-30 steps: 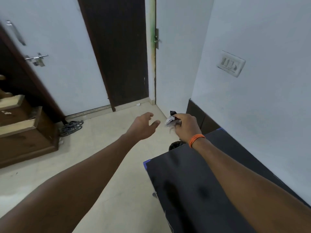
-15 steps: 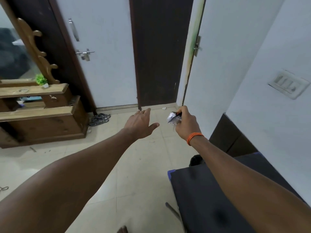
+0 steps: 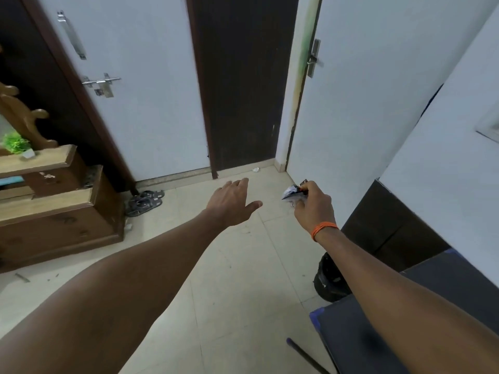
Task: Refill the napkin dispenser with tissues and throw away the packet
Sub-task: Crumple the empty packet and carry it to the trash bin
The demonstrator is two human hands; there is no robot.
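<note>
My right hand [image 3: 313, 209], with an orange band at the wrist, is closed around a crumpled tissue packet [image 3: 293, 191] of clear and silver plastic with a dark corner sticking out. It hangs in the air above the tiled floor. My left hand [image 3: 232, 202] stretches forward beside it, empty, fingers apart. A black bin [image 3: 328, 280] with a dark liner stands on the floor below my right forearm, partly hidden by the arm and the table. No napkin dispenser is in view.
A dark table [image 3: 359, 336] with blue edging fills the lower right. A wooden dressing unit [image 3: 54, 211] stands at the left, sandals [image 3: 144, 202] beside it. Two white doors [image 3: 135, 90] and a dark panel close off the far side. A dark rod [image 3: 305, 354] lies on the floor.
The view has swung left and back from the table, bringing the wooden unit and the bin into sight. Both hands keep their pose, the right still holding the packet.
</note>
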